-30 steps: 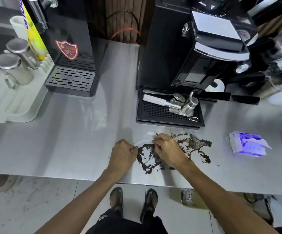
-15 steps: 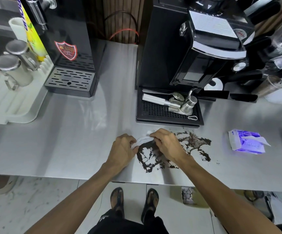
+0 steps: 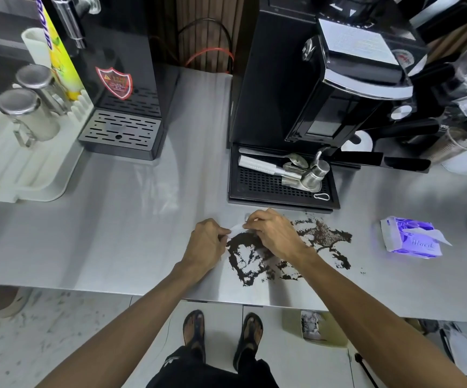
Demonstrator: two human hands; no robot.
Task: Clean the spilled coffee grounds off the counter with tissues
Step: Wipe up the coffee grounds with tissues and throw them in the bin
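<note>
Dark coffee grounds [image 3: 322, 236] lie scattered on the steel counter [image 3: 131, 225] near its front edge. Both hands hold one white tissue [image 3: 236, 229] just above the left part of the spill. My left hand [image 3: 205, 245] pinches its left end with curled fingers. My right hand [image 3: 274, 233] pinches its right end and covers part of the grounds. Most of the tissue is hidden by the fingers. A purple tissue pack [image 3: 411, 238] with a tissue sticking out lies on the counter to the right.
A black coffee machine [image 3: 310, 88] stands behind the spill, its drip tray [image 3: 280, 189] holding a spoon and metal tools. A black dispenser [image 3: 120, 88] and a white rack [image 3: 22, 163] with two metal-lidded jars stand at the left. A bin [image 3: 319, 329] sits on the floor below.
Both hands have lifted the tissue slightly and shifted it a little away from me, stretching it between them over the left part of the spill.
</note>
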